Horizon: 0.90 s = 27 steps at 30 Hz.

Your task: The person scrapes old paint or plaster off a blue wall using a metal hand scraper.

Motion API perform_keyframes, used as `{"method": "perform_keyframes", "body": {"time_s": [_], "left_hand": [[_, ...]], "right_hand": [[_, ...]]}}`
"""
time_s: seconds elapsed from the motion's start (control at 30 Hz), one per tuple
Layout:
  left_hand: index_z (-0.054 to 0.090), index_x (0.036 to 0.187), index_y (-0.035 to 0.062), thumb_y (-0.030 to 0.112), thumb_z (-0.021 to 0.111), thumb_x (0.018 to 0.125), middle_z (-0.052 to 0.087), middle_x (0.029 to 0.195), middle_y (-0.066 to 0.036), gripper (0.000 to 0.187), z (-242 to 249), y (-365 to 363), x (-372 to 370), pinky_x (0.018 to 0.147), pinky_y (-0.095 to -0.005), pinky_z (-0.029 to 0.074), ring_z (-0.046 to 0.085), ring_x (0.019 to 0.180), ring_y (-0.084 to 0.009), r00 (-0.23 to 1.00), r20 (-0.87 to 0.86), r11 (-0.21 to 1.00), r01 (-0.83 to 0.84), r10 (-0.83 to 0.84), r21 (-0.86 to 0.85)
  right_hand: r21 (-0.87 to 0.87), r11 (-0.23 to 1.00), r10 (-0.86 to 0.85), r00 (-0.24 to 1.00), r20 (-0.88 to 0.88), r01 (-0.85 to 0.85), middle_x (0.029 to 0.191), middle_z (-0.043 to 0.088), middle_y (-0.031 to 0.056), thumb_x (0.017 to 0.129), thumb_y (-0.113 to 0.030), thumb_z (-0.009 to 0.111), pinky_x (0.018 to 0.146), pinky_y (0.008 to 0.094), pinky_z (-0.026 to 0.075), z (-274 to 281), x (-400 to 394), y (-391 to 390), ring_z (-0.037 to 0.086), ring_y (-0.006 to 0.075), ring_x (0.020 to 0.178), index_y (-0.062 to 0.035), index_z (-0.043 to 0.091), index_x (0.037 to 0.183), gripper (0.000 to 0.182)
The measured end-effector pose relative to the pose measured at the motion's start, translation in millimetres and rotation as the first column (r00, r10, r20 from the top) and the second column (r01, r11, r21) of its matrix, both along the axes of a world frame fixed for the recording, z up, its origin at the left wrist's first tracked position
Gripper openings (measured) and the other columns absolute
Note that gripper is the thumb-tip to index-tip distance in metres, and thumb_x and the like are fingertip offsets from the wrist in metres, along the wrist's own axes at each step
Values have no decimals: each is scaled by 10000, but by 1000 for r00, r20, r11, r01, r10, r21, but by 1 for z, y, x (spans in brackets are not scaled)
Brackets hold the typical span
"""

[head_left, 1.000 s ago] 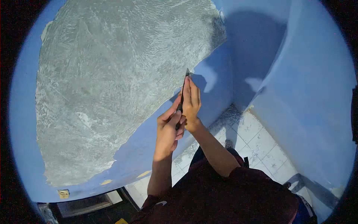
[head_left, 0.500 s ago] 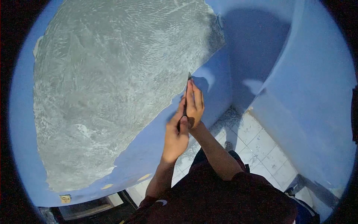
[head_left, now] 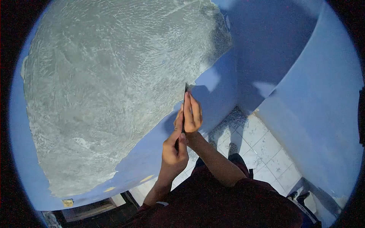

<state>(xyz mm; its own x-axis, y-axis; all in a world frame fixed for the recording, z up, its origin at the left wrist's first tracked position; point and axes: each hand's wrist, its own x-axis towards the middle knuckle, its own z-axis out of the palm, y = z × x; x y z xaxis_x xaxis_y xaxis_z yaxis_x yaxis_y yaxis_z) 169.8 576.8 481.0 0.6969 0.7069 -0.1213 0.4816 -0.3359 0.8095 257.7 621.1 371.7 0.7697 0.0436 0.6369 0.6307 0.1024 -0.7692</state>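
A thin dark scraper [head_left: 184, 114], seen nearly edge-on, is held in both my hands. My left hand [head_left: 174, 152] is wrapped round its lower end, thumb along it. Higher up, the fingers of my right hand [head_left: 192, 116] press together against its side. The pointed metal tip meets the wall at the border between the bare grey patch [head_left: 99, 87] and the blue paint [head_left: 142, 148]. That border is ragged, and the grey surface carries many pale scrape marks.
Another blue wall [head_left: 319, 102] meets this one at a corner on the right. White floor tiles [head_left: 258, 152] below are strewn with flakes. A dark-framed object [head_left: 91, 211] stands under the wall at lower left. My shoe [head_left: 233, 148] shows on the floor.
Both hands and the scraper have moved slightly down and left along the ragged paint edge. The view has shifted a little.
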Motion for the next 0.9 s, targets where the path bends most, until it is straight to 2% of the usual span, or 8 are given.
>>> {"method": "perform_keyframes", "body": {"time_s": [0.3,0.37,0.47,0.57,0.63,0.7,0.8,0.9], "left_hand": [[381,1469,-81,187,412,1067,511,1453,-186,484,-13,5,5,993,-301,427,539,1175,-157,989,142,999,36,-38,22],[373,1472,-83,173,403,1068,492,1470,-189,479,-22,2,6,999,-301,426,538,1182,-160,983,177,999,37,-43,36],[442,1420,-82,24,433,1004,581,1358,-247,429,-28,2,9,980,-305,445,574,1194,-198,972,234,993,-22,-5,112],[454,1408,-82,-13,446,977,591,1319,-282,436,-11,4,12,906,-310,485,633,1094,-196,978,192,972,34,-80,234],[469,1403,-62,-33,460,952,625,1175,-324,452,4,-5,14,789,-322,519,691,945,-210,994,-86,998,-65,63,-13],[488,1382,-68,27,447,1007,656,1162,-236,389,-17,-8,9,772,-297,477,554,826,-172,995,43,996,-87,87,5],[495,1370,-68,-2,433,992,651,1179,-248,389,-9,-3,16,780,-315,486,587,839,-197,984,177,978,-43,7,202],[473,1382,-85,-17,409,988,576,1341,-276,405,10,-2,14,970,-317,453,611,1165,-255,992,-107,997,58,-63,-51]], "right_hand": [[-13,999,-30,997,77,31,1283,606,240,878,60,581,915,427,529,-3,13,3,644,369,1097,115,608,1254,382],[-12,995,-98,982,159,101,1056,671,277,940,-16,506,760,391,564,0,20,2,685,340,875,189,636,1123,304],[-41,997,-50,986,161,58,1246,622,247,924,39,573,845,397,556,-5,20,0,668,352,1037,119,630,1219,311],[-27,992,-120,991,53,122,1212,636,253,950,-1,558,824,397,563,5,12,5,677,356,1004,133,638,1192,287],[2,995,-99,991,85,99,1195,645,243,955,-23,554,817,397,565,0,14,5,681,356,986,126,645,1186,290],[38,996,-90,989,118,86,1178,655,233,959,-45,549,810,397,567,-3,16,8,685,356,967,120,652,1181,295],[71,983,-176,973,149,167,1158,667,214,967,-76,543,802,388,567,0,17,11,690,346,951,106,656,1189,309],[35,995,-84,986,-141,90,1156,672,205,967,-61,536,805,386,569,7,5,5,693,339,959,93,665,1187,299]]}}
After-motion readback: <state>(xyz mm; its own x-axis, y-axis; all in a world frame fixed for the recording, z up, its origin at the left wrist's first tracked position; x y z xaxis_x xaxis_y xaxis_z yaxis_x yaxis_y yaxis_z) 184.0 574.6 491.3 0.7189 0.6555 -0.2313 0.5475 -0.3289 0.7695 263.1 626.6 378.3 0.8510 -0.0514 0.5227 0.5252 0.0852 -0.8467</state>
